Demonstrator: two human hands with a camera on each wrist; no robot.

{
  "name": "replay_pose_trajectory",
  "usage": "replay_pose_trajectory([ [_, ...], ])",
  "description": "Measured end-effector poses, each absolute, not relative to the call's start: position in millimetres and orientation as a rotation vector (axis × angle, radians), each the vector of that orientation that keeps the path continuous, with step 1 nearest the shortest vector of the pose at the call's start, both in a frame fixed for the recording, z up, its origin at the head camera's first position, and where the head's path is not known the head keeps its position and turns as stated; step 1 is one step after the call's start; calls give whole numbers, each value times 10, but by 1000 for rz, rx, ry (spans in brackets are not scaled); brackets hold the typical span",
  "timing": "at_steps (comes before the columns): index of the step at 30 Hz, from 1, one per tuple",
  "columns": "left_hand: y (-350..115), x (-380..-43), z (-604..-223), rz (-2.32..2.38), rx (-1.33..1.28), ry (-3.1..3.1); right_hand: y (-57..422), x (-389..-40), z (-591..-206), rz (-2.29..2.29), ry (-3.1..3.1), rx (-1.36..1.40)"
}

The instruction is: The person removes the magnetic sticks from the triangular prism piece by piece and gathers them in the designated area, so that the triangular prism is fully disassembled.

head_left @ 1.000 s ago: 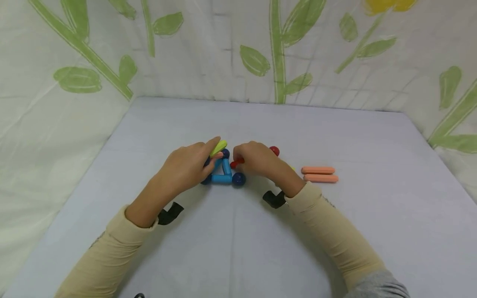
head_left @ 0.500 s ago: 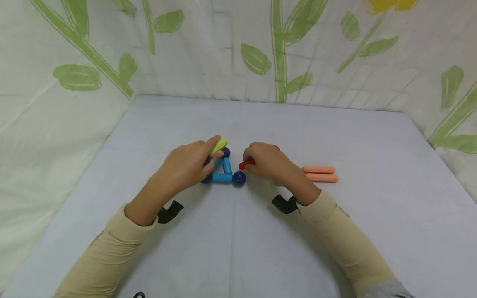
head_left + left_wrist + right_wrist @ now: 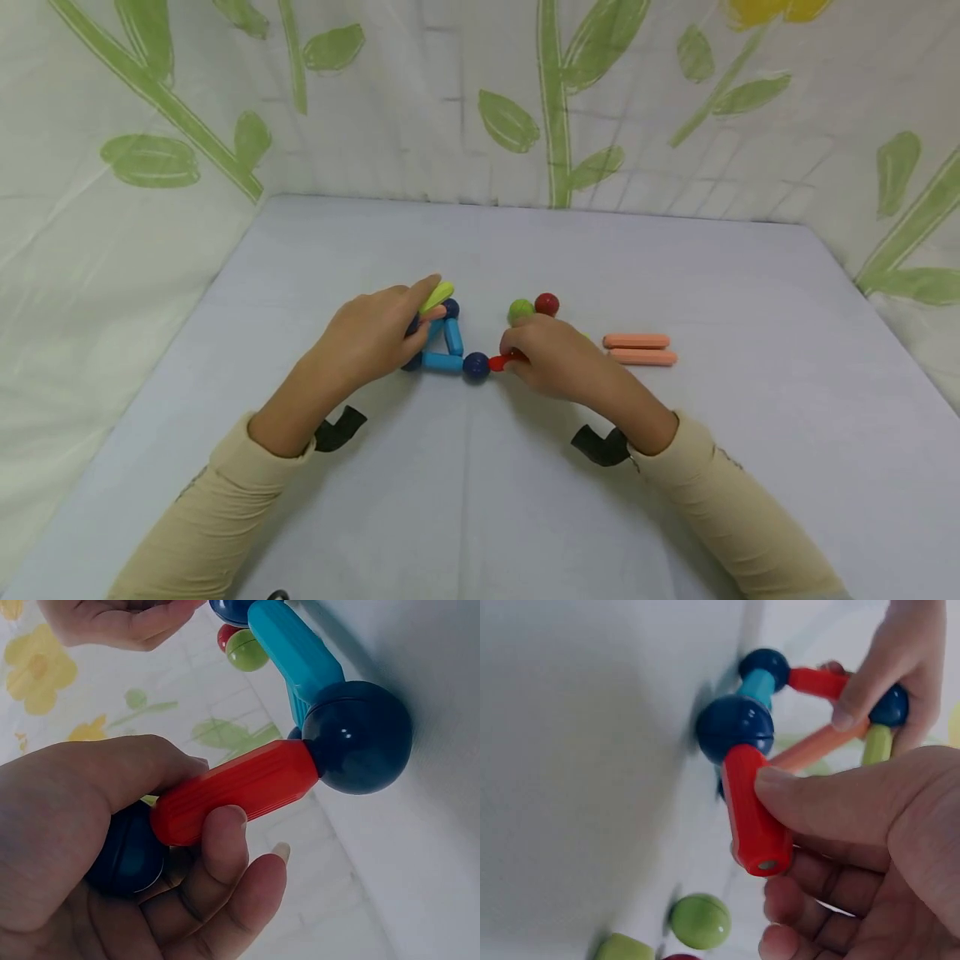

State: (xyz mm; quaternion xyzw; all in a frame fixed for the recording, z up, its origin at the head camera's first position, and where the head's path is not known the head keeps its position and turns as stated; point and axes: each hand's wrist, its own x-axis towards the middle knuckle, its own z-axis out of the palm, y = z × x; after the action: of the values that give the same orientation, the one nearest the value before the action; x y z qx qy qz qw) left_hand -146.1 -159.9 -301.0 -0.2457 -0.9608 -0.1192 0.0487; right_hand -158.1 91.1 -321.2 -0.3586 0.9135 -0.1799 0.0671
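A triangle of light blue magnetic rods (image 3: pixel 442 362) with dark blue balls (image 3: pixel 476 367) at its corners lies on the table. My left hand (image 3: pixel 375 333) holds a red rod (image 3: pixel 236 791) rising from one corner, a dark blue ball (image 3: pixel 889 706) at its upper end. From that upper ball extend a salmon rod (image 3: pixel 817 746) and a yellow-green rod (image 3: pixel 437 296). My right hand (image 3: pixel 555 354) pinches another red rod (image 3: pixel 754 810) between thumb and fingers. Its far end meets the front right corner ball, and its near end shows a bare metal tip.
A green ball (image 3: pixel 521 312) and a red ball (image 3: pixel 547 304) sit just behind my right hand. Two salmon rods (image 3: pixel 637 342) lie side by side to the right. A yellow-green piece (image 3: pixel 622 949) is partly cut off in the right wrist view.
My right hand has drawn right and toward me, bringing its red rod to the front right corner ball. The green ball has come into sight. My left hand keeps its hold.
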Motion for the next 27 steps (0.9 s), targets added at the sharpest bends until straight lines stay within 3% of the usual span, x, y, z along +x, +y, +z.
replay_pose_trajectory([
  [27,-1611,-1444,-3015,-384,-748,-2919,877,-1273,-3315,-28,2820,-1083],
])
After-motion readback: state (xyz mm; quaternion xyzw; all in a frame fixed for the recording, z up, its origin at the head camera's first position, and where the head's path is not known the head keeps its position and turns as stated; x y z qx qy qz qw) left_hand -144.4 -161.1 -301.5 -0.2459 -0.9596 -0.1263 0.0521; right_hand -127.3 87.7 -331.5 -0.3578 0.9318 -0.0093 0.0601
